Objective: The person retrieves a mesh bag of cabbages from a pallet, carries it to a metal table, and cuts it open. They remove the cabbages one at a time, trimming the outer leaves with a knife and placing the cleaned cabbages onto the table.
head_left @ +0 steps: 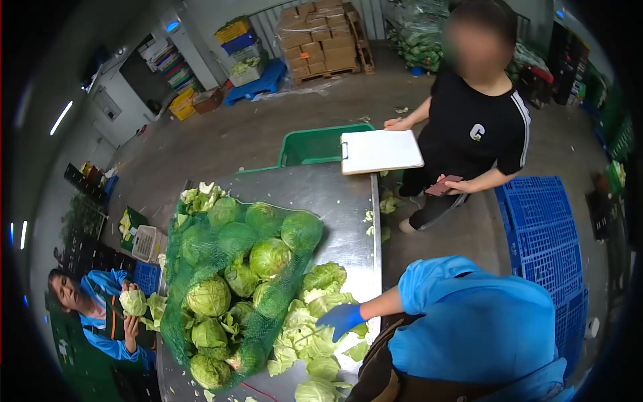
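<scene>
R hand (341, 318), in a blue rubber glove, lies on the heap of loose pale-green cabbage leaves (309, 338) just R of the big green mesh net sack of round cabbages (228, 281). Fingers are bent down over the leaves, palm on top. Can't tell if it's pinching any leaf or just resting. The bare forearm runs back to a bright blue sleeve (469, 321) further R of the sack. L hand isn't in shot

The sack lies on the grey stainless-steel bench (335, 201), bulging w/ approx a dozen heads, its mouth end nearest the camera. One trimmed leafy cabbage head (326, 276) sits out of the net, touching the sack's R side, just beyond the gloved hand. More torn outer leaves (201, 195) are bunched at the sack's far end

Beyond the sack, at the bench's far R corner, is a white sheet on a clipboard (380, 151) and behind that a green plastic crate (315, 144). A person in a black short-sleeved tee (475, 127) stands far R of the sack, one hand on the clipboard edge, the other w/ a dark reddish phone (443, 185). Blue plastic pallets (542, 228) lie on the floor R of that person

L of the sack, below bench level, another person in a blue jacket (100, 315) holds a small pale cabbage (132, 301) in both hands. Stacked brown cardboard boxes (321, 37) stand well beyond the sack, by the back wall
</scene>
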Available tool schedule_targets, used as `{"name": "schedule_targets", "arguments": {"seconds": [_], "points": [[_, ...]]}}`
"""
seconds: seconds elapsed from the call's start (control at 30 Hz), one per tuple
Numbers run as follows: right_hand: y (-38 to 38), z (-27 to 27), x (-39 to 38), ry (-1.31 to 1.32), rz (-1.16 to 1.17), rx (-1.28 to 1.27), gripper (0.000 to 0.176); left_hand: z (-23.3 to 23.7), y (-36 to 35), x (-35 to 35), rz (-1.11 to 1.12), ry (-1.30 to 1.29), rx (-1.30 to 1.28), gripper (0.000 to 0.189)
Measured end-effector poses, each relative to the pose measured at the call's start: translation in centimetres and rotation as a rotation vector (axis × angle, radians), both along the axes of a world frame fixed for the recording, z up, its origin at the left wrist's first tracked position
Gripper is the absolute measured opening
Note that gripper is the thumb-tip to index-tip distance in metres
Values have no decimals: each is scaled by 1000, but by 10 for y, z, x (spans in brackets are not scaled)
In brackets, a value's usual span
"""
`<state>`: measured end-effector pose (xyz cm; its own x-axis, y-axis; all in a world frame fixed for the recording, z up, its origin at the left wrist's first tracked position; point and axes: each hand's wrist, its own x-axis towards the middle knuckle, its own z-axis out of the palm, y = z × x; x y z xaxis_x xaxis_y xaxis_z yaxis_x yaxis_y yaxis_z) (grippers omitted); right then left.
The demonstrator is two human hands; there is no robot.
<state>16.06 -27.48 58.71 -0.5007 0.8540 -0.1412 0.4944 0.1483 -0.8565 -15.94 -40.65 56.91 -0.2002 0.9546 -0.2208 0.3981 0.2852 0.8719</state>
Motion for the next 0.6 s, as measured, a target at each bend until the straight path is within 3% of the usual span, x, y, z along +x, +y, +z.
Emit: {"name": "schedule_targets", "arguments": {"seconds": [0.07,0.13,0.27,0.33,0.4,0.47,0.6], "points": [[-5,2,25,64,-71,56,72,5,7,2,-35,12,-25,69],[-3,2,46,23,-177,79,55,5,14,4,-58,8,-41,64],[7,1,102,523,-712,-490,25,5,22,3,-123,10,-69,56],[5,-7,132,930,-913,-433,23,6,26,1,-168,15,-78,52],[10,-15,152,1113,-1111,-514,23,3,28,-4,-201,11,-90,48],[12,-10,166,1171,-1183,-594,25,3,27,-7,-226,13,-122,45],[19,-14,187,1301,-1101,-475,24,3,31,-2,-256,6,-140,47]]}}
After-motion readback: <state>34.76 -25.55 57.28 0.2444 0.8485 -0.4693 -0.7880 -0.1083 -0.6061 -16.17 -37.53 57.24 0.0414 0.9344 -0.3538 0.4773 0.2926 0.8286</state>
